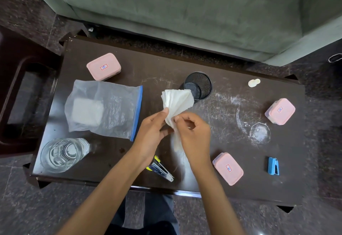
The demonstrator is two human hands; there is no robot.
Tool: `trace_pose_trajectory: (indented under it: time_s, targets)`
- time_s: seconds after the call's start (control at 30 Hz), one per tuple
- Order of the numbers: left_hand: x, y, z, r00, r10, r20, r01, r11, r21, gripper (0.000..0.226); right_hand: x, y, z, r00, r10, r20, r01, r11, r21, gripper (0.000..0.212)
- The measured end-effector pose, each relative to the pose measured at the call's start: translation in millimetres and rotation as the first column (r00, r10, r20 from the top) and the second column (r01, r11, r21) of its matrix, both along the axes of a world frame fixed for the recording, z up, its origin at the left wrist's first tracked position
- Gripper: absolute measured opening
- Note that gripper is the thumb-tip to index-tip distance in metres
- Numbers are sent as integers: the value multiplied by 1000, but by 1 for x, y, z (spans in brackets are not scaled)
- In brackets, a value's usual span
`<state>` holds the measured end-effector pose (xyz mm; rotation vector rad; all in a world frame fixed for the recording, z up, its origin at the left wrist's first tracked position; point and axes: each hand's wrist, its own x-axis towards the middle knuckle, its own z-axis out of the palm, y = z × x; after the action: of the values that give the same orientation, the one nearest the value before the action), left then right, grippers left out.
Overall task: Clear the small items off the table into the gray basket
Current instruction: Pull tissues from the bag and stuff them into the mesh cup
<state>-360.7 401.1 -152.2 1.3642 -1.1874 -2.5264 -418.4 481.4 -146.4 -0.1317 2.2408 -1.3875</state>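
Note:
Above the middle of the dark table, both hands hold a white paper tissue. My left hand grips its lower left side. My right hand pinches its lower right part. Three pink lidded boxes lie on the table: one at the back left, one at the right, one at the front. A blue stapler lies at the front right. A silver and yellow stapler lies under my left forearm. No gray basket is in view.
A clear zip bag holding white tissue lies at the left. A glass stands at the front left corner. A black mesh cup stands behind the tissue. A small white object sits at the back right. A green sofa is beyond.

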Motion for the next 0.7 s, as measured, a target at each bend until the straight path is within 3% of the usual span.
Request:
trace_pose_trajectory:
  time_s: [0.1,0.23,0.33,0.5,0.6,0.7]
  targets:
    - [0,1,0,999,-40,-4,40,999,-15,30,-2,-1,3,966,-135,219,159,982,-97,10]
    - [1,3,2,989,-146,3,146,986,-78,30,-6,0,1,964,-148,220,175,979,-108,10]
    - [0,3,1,994,-93,48,99,985,-143,23,-12,5,-2,962,-162,218,189,976,-111,16]
    - [1,2,-8,999,42,7,-40,991,-128,7,-16,9,-5,928,-143,345,232,945,-231,17]
    - [1,1,-11,998,10,-62,-15,997,-78,22,-14,9,-6,951,-61,302,134,964,-230,13]
    - [0,-2,-15,997,-30,-67,29,1000,-9,13,-13,9,-8,945,-108,307,181,959,-219,12]
